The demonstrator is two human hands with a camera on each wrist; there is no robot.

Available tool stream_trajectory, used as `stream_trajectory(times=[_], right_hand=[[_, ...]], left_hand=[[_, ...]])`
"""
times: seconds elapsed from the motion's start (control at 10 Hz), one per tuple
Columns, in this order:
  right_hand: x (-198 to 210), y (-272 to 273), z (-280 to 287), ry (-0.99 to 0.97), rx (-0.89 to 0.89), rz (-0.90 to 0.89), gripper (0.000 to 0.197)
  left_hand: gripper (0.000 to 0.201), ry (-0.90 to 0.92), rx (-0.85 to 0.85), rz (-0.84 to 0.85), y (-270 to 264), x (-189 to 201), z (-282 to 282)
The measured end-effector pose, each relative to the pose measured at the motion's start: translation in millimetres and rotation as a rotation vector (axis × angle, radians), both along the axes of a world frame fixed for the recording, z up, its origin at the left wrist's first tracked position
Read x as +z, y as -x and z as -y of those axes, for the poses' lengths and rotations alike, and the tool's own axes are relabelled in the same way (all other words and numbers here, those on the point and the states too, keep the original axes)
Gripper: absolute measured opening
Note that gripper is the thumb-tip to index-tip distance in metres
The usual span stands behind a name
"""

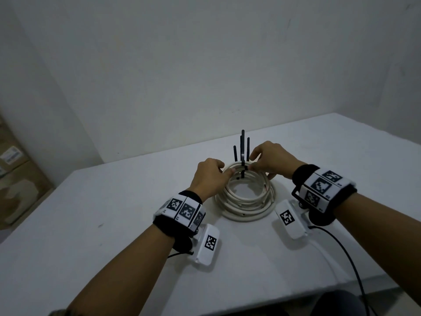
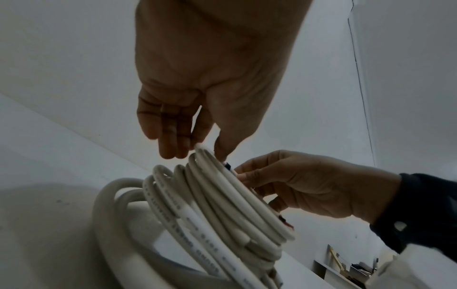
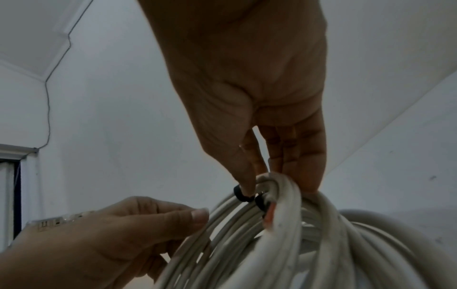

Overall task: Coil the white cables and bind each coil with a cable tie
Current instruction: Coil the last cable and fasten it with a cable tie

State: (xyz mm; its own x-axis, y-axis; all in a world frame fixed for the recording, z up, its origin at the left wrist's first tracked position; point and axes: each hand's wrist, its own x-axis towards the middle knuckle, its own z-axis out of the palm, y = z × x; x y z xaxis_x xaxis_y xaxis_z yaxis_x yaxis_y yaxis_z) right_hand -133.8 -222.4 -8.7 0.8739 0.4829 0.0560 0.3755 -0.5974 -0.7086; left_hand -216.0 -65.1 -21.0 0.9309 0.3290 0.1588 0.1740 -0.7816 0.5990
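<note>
Keep left hand (image 1: 208, 179) holding the coil (image 1: 246, 201) tight while right hand (image 1: 271, 160), pinching the black tie (image 1: 242, 166), pulls it snug.

Table (image 1: 114, 201): white top, faintly scuffed, set against a plain white wall (image 1: 205, 65) beyond the grip. Cardboard boxes (image 1: 16, 179) stacked well to the left of the grip, one with a white label. Right wrist view: thin dark wire (image 3: 48, 109) runs down the wall from the ceiling line to a dark-framed opening (image 3: 14, 195). Left wrist view: low shelf (image 2: 346, 267) with clutter, far right. Light dim, even.
</note>
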Motion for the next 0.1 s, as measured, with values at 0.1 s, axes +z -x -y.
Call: stream_trajectory(times=[0.1], right_hand=[[5.3,1.2,1.0,-0.002,-0.039,0.034,0.033]], left_hand=[[0.06,0.008,0.041,0.039,3.3,3.5,-0.8]])
